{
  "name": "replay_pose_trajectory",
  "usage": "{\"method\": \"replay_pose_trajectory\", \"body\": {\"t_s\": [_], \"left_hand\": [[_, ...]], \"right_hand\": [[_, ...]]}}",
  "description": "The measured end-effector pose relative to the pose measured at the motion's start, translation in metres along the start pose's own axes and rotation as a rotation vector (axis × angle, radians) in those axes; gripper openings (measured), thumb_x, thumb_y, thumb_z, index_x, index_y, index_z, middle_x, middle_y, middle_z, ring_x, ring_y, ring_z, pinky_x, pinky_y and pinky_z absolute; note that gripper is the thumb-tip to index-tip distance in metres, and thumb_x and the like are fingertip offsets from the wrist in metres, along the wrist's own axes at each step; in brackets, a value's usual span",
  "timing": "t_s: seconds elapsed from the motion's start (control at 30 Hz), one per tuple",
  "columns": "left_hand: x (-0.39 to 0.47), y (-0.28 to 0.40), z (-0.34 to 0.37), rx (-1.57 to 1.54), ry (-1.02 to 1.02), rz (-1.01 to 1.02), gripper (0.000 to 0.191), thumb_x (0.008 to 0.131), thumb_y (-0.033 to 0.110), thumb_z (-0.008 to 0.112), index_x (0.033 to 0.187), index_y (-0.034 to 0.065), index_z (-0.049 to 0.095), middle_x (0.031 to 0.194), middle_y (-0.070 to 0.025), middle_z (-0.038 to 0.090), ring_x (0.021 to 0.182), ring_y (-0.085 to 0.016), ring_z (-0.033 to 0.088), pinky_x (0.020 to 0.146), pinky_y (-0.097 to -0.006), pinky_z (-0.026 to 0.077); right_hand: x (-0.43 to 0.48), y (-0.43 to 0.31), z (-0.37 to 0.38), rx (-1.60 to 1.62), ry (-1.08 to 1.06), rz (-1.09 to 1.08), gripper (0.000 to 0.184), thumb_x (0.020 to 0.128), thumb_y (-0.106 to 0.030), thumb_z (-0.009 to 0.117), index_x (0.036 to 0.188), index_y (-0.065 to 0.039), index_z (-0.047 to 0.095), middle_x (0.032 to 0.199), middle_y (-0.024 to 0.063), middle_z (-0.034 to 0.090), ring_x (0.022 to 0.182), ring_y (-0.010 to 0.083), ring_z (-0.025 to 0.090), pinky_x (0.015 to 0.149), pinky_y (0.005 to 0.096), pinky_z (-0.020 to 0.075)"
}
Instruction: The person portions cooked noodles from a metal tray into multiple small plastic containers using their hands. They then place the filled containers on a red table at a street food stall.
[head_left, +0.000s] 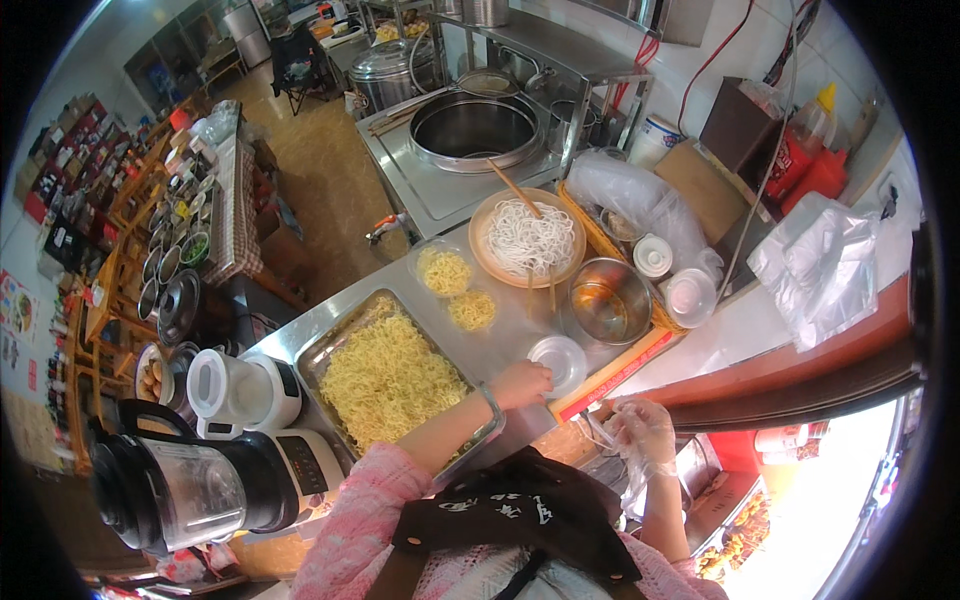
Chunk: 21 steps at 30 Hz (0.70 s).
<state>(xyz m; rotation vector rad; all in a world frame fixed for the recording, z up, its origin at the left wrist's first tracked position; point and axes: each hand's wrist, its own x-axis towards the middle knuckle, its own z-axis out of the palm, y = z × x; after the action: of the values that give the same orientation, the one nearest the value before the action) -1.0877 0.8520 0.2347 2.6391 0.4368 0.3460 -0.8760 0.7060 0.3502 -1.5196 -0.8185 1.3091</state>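
Note:
My left hand (523, 384) is bare, with its fingers at the near rim of a round clear plastic bowl (561, 365) on the steel worktop. A thin clear plastic glove covers my right hand (643, 435), raised right of the worktop with its fingers bent. Whether it holds anything is hard to make out. Under my left forearm lies a deep steel tray (491, 431) filled with yellow noodles (386, 375). Beyond it stand two clear bowls of yellow noodles, a farther one (446, 271) and a nearer one (472, 310).
White noodles with chopsticks fill a wide bowl (480, 251). Beside it stands a stained steel pot (609, 300), with lidded plastic tubs (690, 296) to its right. A blender (195, 487) occupies the left end. Behind is a large round cooker (474, 135); plastic bags (817, 262) hang at right.

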Motion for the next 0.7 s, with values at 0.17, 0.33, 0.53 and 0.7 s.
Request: {"method": "replay_pose_trajectory", "body": {"t_s": [0.17, 0.33, 0.53, 0.7], "left_hand": [[0.006, -0.006, 0.019, 0.161, -0.115, -0.075, 0.008, 0.066, 0.013, 0.057, 0.071, 0.0091, 0.061, 0.075, -0.0056, 0.055, 0.076, -0.024, 0.056, 0.066, -0.0348, 0.047], [0.006, -0.008, 0.019, 0.040, -0.100, -0.087, 0.006, 0.066, 0.012, 0.054, 0.067, 0.0083, 0.059, 0.073, -0.0060, 0.056, 0.075, -0.025, 0.057, 0.063, -0.0355, 0.047], [0.004, 0.004, 0.010, 0.013, -0.019, -0.103, 0.009, 0.069, 0.012, 0.053, 0.071, 0.0076, 0.060, 0.074, -0.0088, 0.059, 0.074, -0.028, 0.059, 0.064, -0.0379, 0.047], [0.003, 0.020, 0.009, -0.106, -0.080, -0.251, 0.009, 0.070, 0.010, 0.052, 0.073, 0.0057, 0.059, 0.075, -0.0128, 0.061, 0.074, -0.030, 0.059, 0.064, -0.0408, 0.047]], "right_hand": [[-0.009, 0.001, -0.003, 0.018, 0.028, 0.039, 0.015, 0.081, -0.004, 0.051, 0.093, 0.002, 0.056, 0.068, 0.0068, 0.057, 0.046, 0.0091, 0.049, 0.042, 0.0195, 0.0402], [-0.014, 0.003, -0.004, 0.002, 0.041, 0.007, 0.016, 0.081, -0.005, 0.051, 0.094, 0.003, 0.056, 0.067, 0.0061, 0.057, 0.046, 0.0088, 0.049, 0.042, 0.0194, 0.0400], [-0.014, 0.000, -0.001, -0.062, 0.024, -0.004, 0.016, 0.081, -0.006, 0.052, 0.093, 0.003, 0.057, 0.066, 0.0055, 0.057, 0.046, 0.0084, 0.049, 0.043, 0.0195, 0.0395], [-0.011, -0.003, 0.003, -0.071, -0.021, -0.009, 0.014, 0.080, -0.007, 0.053, 0.090, 0.002, 0.059, 0.066, 0.0050, 0.058, 0.047, 0.0080, 0.049, 0.044, 0.0197, 0.0393]]}}
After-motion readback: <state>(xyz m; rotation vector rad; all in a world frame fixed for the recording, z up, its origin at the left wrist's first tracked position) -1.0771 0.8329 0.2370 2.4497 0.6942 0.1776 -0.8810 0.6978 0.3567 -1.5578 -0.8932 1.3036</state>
